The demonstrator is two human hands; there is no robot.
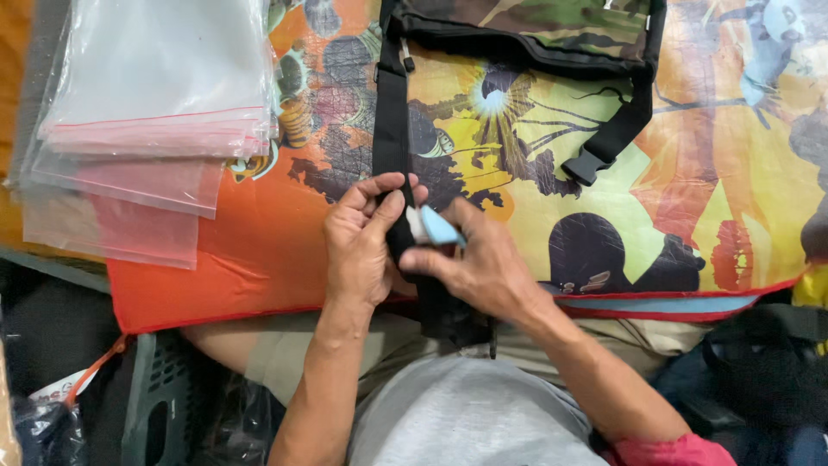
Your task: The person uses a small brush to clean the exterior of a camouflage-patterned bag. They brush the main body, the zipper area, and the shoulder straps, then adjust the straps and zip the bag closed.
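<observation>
At the centre of the frame both hands meet on a black strap [393, 129], a wide webbing band that runs down from the camouflage bag [526, 30] at the top edge to the person's lap at the lower middle. The left hand [362, 246] lies just left of centre with its thumb and fingers [379, 185] clenched around the strap, pinching it from the side. The right hand [479, 263] comes in from the lower right and grasps a small light-blue piece [440, 229] between thumb and fingertips, pressed against the strap right beside the left thumb; what the piece is cannot be told. Under the hands spreads a colourful printed mat [690, 173], orange, yellow and dark, with a red border along its lower edge, covering the counter. A second black strap with a plastic buckle [586, 166] hangs from the bag's right corner and rests on the mat at the upper middle right, well apart from the hands. In the upper left lies a stack of clear plastic bags [147, 112] with pink-red sealing strips, partly overlapping the mat's left edge. At the bottom, the person's grey shirt [466, 418] fills the middle, and a dark green crate [159, 397] stands at the lower left.
</observation>
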